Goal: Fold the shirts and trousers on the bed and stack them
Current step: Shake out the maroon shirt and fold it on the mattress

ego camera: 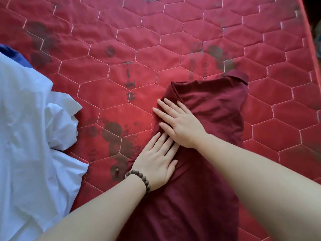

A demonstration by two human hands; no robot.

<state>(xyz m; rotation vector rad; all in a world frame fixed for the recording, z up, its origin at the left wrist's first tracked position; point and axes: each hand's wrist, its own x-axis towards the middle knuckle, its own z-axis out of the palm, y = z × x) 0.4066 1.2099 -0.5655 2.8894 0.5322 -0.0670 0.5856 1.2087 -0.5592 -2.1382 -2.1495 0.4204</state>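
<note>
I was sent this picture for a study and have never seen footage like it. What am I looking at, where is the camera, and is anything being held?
There is no machine here. A person wears a camera on the head, so this one picture looks down along both bare forearms at a bed covered by a red quilted mattress. The left hand, with a beaded bracelet at the wrist, and the right hand lie flat, fingers spread, on a dark red shirt, whose collar points away from the person. They press it rather than grip it, so nothing is held. To the left lies a crumpled white garment, with a bit of blue cloth behind it.
</note>
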